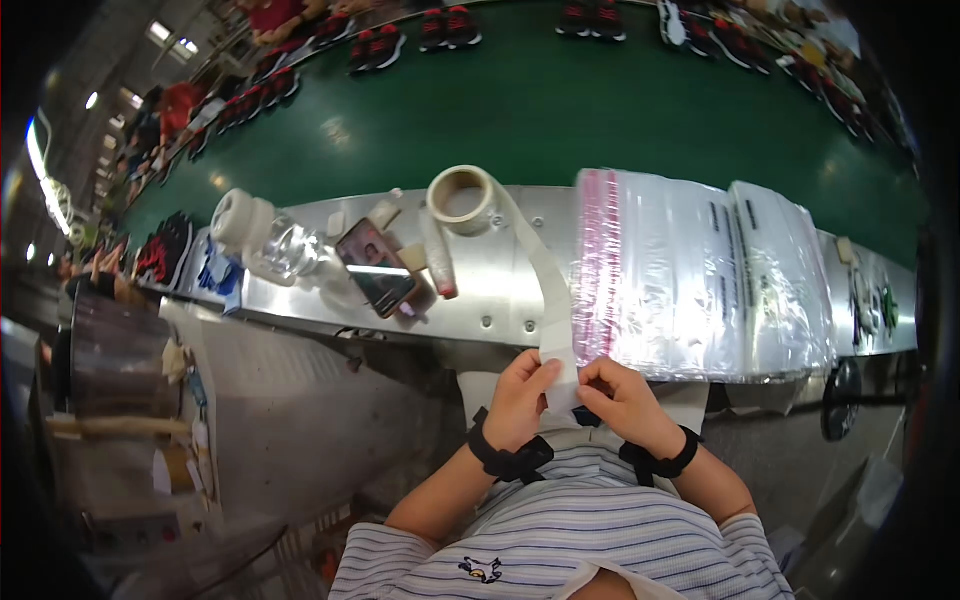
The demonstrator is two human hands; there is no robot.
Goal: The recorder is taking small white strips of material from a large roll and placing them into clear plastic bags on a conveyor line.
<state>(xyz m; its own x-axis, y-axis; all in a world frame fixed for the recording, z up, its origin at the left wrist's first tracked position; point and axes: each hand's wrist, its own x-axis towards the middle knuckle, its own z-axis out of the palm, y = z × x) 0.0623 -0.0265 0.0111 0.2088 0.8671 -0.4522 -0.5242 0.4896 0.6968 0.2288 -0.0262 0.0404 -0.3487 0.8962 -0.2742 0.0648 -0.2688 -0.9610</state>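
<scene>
Hands meet just below the near edge of the shiny metal bench. The left hand and the right hand both pinch the free end of a white paper label strip between thumb and fingertips, fingers closed on it. The strip runs from there up over the bench's near edge to its pale cardboard-cored roll, which stands near the far edge. By the look of it, the work is at an early point: a length is drawn off the roll, but whether a label is being peeled free cannot be told. The stack of clear plastic zip bags with pink-red seal bands lies just right of the strip, seemingly untouched. A smartphone and a clear plastic bottle lie toward the bench's left end.
</scene>
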